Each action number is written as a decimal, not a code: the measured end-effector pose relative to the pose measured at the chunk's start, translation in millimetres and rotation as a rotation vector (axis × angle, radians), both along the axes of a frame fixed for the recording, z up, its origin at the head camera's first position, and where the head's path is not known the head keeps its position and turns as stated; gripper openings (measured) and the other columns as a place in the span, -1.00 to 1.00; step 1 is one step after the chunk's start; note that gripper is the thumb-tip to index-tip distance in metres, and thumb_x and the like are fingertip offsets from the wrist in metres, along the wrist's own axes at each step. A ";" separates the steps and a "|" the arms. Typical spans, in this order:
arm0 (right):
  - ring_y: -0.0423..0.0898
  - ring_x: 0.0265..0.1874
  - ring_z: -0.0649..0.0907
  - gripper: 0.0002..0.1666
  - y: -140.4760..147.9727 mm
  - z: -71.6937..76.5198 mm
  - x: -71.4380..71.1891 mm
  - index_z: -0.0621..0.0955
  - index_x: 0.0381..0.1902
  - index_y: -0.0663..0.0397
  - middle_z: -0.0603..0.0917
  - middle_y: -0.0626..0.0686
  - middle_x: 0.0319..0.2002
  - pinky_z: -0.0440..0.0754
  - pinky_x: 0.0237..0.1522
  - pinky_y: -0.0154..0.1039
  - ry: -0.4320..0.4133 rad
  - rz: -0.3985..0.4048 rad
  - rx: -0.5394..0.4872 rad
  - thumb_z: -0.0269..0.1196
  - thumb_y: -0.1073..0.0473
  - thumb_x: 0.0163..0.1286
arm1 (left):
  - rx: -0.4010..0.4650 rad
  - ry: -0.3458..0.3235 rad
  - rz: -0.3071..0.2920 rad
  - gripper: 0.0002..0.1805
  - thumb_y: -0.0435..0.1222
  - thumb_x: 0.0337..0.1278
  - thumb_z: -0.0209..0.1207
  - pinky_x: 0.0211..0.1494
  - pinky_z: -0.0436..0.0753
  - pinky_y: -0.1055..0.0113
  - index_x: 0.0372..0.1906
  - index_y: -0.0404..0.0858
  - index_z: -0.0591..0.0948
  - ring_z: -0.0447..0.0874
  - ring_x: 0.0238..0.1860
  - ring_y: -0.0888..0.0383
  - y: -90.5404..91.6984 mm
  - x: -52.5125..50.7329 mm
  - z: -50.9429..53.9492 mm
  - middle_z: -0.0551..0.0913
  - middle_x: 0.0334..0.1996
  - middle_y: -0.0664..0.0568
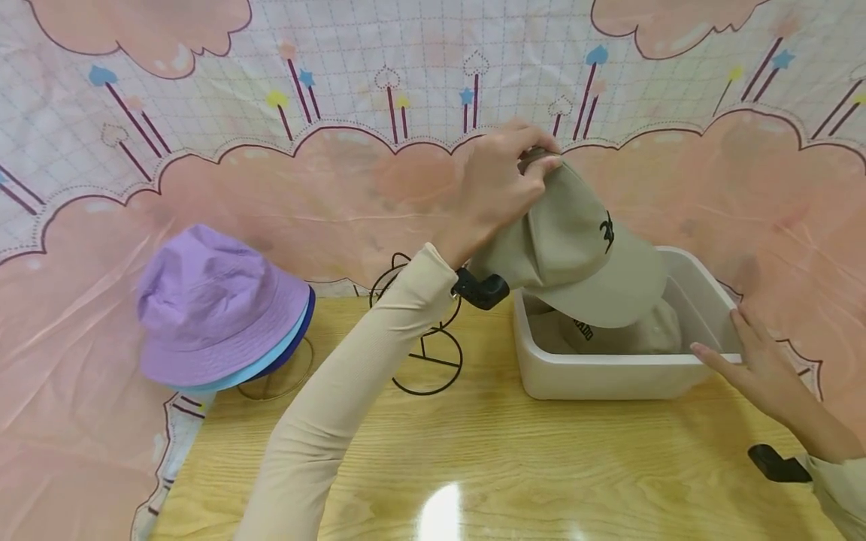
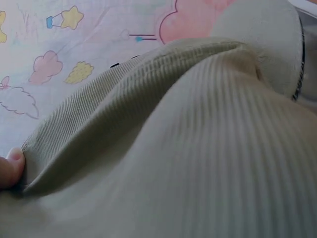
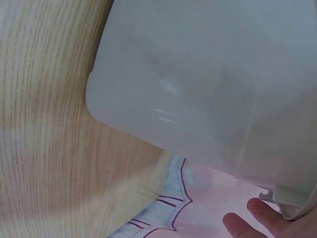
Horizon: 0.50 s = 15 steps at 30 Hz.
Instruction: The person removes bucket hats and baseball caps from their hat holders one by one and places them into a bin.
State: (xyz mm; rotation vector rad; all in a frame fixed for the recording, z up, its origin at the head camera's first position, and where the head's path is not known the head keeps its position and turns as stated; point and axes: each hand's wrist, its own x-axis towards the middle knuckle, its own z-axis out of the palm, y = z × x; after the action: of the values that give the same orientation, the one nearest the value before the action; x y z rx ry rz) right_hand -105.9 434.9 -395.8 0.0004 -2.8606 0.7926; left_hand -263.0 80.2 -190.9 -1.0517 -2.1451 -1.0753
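Note:
In the head view my left hand (image 1: 504, 176) pinches the crown of a khaki cap (image 1: 571, 225), its brim hanging over a white bin (image 1: 609, 376). Cloth of this cap (image 2: 198, 148) fills most of the left wrist view, with a fingertip at its left edge. Another khaki cap (image 1: 659, 327) lies inside the bin. My right hand (image 1: 771, 368) rests on the bin's right rim, fingers extended; the right wrist view shows these fingers (image 3: 265, 215) beside the bin's wall (image 3: 198, 89).
A lilac bucket hat (image 1: 210, 308) sits over light blue and dark blue ones at the left, with a gold wire ring (image 1: 298, 376) below. A black wire stand (image 1: 436, 361) stands between hats and bin on the wooden table (image 1: 507, 466). A patterned cloth (image 1: 338, 195) hangs behind.

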 end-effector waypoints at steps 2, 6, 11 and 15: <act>0.48 0.33 -0.23 0.06 -0.4 0.4 -0.1 -0.30 0.42 0.37 -0.36 0.41 0.42 -0.25 0.17 0.45 0.000 -0.001 0.000 0.09 -0.05 0.39 | 0.000 0.002 -0.012 -0.90 -0.31 0.17 0.21 -0.12 0.40 0.61 -0.29 -0.21 0.70 0.54 -0.23 0.29 5.8 -0.5 -3.1 0.64 -0.25 0.08; 0.47 0.33 -0.22 0.06 -0.9 0.9 0.1 -0.30 0.43 0.35 -0.36 0.39 0.42 -0.25 0.17 0.45 0.005 0.002 -0.004 0.09 -0.04 0.39 | -0.019 0.006 0.006 -0.90 -0.29 0.17 0.20 -0.13 0.39 0.58 -0.29 -0.17 0.71 0.54 -0.22 0.30 17.0 -2.6 -10.9 0.64 -0.26 0.12; 0.47 0.33 -0.23 0.06 -1.0 1.3 -0.6 -0.32 0.43 0.32 -0.39 0.36 0.43 -0.23 0.15 0.47 -0.006 -0.002 -0.003 0.08 -0.05 0.39 | 0.001 0.012 0.029 -0.90 -0.28 0.15 0.21 -0.15 0.40 0.57 -0.30 -0.17 0.71 0.56 -0.22 0.29 29.8 -5.9 -21.2 0.64 -0.27 0.12; 0.49 0.33 -0.22 0.06 -0.7 1.8 -0.8 -0.31 0.43 0.34 -0.38 0.37 0.43 -0.21 0.14 0.48 -0.013 -0.006 0.001 0.07 -0.06 0.39 | -0.009 0.005 0.045 -0.89 -0.27 0.15 0.21 -0.11 0.39 0.58 -0.28 -0.16 0.71 0.58 -0.18 0.27 39.1 -8.0 -29.3 0.65 -0.25 0.12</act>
State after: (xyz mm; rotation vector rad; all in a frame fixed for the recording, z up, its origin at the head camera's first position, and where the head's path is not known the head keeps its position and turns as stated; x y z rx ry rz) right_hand -106.7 434.1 -394.0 -0.0126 -2.8716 0.7926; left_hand -271.0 119.4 -220.2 -1.0038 -2.1618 -1.0423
